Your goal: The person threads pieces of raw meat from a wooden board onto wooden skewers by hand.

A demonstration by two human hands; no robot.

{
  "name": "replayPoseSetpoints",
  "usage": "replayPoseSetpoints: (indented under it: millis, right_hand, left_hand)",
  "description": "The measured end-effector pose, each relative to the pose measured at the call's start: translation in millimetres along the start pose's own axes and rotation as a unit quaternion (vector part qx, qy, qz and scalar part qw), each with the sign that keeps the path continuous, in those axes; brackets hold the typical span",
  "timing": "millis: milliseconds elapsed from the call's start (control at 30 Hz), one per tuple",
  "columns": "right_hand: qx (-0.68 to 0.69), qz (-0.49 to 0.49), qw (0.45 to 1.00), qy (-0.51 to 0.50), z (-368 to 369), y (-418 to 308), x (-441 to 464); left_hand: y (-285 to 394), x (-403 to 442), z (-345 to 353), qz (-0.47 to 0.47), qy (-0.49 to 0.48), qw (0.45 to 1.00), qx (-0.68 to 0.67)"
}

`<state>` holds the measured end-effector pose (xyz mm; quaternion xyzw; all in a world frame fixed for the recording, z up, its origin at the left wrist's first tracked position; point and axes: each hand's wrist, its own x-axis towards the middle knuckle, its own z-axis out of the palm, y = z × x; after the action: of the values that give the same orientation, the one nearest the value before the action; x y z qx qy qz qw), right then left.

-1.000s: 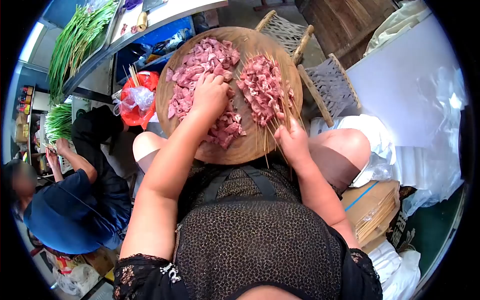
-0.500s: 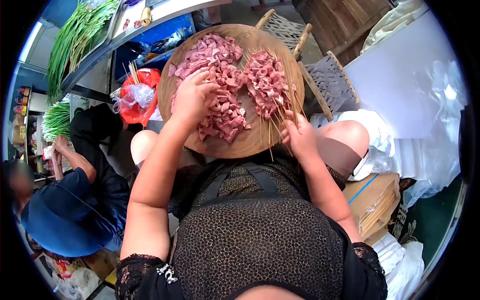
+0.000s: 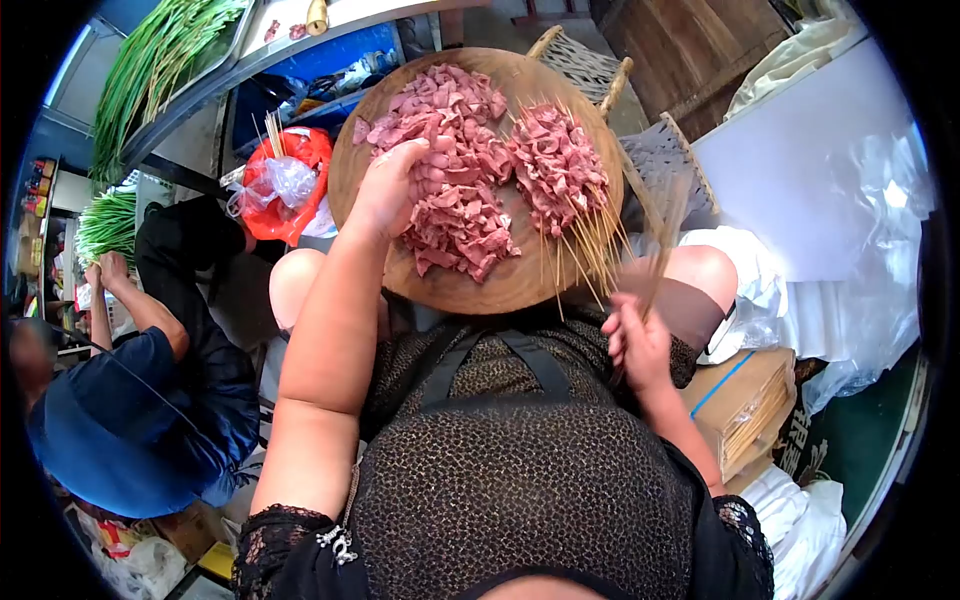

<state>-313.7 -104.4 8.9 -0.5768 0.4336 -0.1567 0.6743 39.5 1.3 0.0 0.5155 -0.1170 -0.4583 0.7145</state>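
Note:
A round wooden board (image 3: 470, 295) in front of me bears a large heap of sliced raw meat (image 3: 465, 225). My left hand (image 3: 393, 190) is at the left side of this heap, its fingers curled against the slices; exactly what lies between them is partly hidden. On the board's right side lies a pile of skewered meat (image 3: 560, 165), its bare stick ends pointing toward me. Just off the board's lower right edge, my right hand (image 3: 638, 340) is closed around a bundle of thin skewers (image 3: 665, 245), upright and smeared by motion.
A red plastic bag (image 3: 290, 210) with more sticks stands left of the board. Green stalks (image 3: 165, 70) lie on a table at upper left. Another person (image 3: 150, 400) sits at my left. Woven stools (image 3: 580, 65) stand behind the board; a cardboard box (image 3: 740, 400) is at right.
My right hand has drawn away from the skewered meat, down and to the right, with the bundle of skewers. My left hand stays at the meat heap, its fingers now lower against it.

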Motion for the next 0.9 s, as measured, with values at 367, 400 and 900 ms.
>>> replayPoseSetpoints:
  millis: [367, 400, 900]
  right_hand:
    - [-0.078, -0.041, 0.984, -0.156, 59, -48, 20]
    - [-0.078, -0.042, 0.984, -0.156, 63, -48, 31]
    - [-0.021, -0.125, 0.983, -0.136, 98, -21, 64]
  left_hand:
    - [-3, 0, 6, 0.026, -0.067, 0.991, -0.116]
    - [-3, 0, 8, 0.028, -0.067, 0.991, -0.116]
    - [-4, 7, 3, 0.089, 0.033, 0.981, -0.168]
